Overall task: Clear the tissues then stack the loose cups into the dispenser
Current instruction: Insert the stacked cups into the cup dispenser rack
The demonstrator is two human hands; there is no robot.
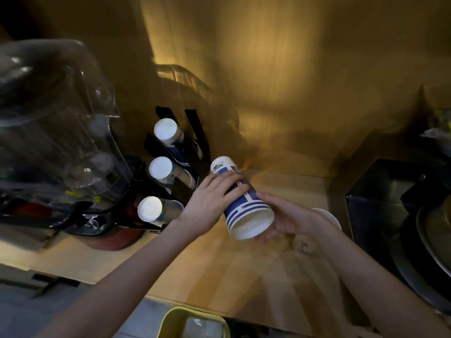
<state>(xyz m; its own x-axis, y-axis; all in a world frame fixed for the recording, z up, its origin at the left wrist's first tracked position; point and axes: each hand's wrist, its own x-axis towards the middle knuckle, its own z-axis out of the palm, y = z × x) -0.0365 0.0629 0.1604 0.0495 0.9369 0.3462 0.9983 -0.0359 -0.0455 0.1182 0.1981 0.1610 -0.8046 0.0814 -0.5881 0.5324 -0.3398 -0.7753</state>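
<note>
At centre frame you hold the blue-striped cup stack (pixel 240 200) tilted, its open mouth toward the lower right and its closed base pointing up-left at the dispenser (pixel 170 167). Your left hand (pixel 213 203) wraps over the stack's middle while your right hand (pixel 280 219) cups the mouth end from below, both gripping. Since the dispenser's three filled tubes lie just left of your left hand, that hand looks nearer to guide it.

The paper cup (pixel 244 198) is white with blue stripes and blocks. The cup stacks (pixel 158 170) show white bases in a black dispenser (pixel 195 132). The worktop (pixel 207 269) is pale wood; the bin (pixel 170 320) rim is yellow-green.
</note>
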